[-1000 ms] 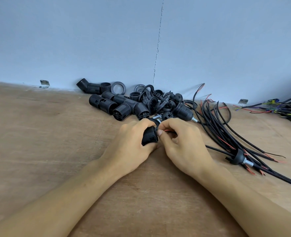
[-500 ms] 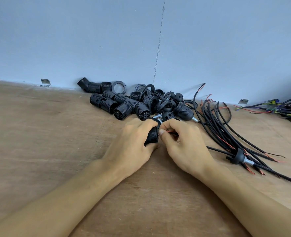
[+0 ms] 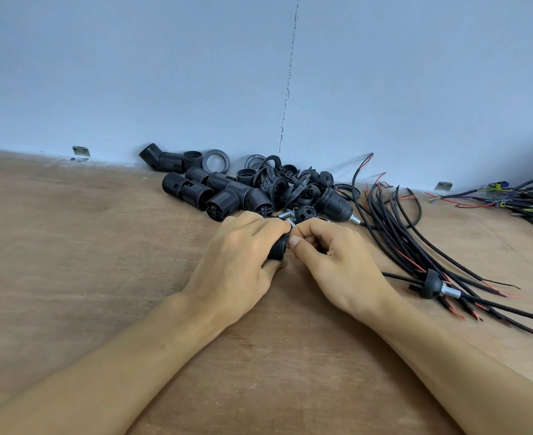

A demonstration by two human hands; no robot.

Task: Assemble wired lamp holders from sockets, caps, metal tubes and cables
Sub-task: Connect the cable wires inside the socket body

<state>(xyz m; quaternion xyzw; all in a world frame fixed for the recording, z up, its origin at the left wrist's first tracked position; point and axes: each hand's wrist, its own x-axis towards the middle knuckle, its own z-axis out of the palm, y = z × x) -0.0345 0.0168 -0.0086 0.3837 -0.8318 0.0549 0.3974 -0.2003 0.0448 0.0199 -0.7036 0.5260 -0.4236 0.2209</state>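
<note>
On the plywood table [image 3: 70, 277], black cables [image 3: 415, 240] fan toward the right edge and a heap of threaded sockets and rings [image 3: 227, 196] lies at the far edge. Mid-table, the left hand [image 3: 240, 255] grips a ribbed socket [image 3: 278, 248] — the right hand [image 3: 331, 259] pinches its end.

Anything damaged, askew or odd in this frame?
Only a thin vertical crack in the wall behind the socket pile. The cables lie loose but look undamaged.
</note>
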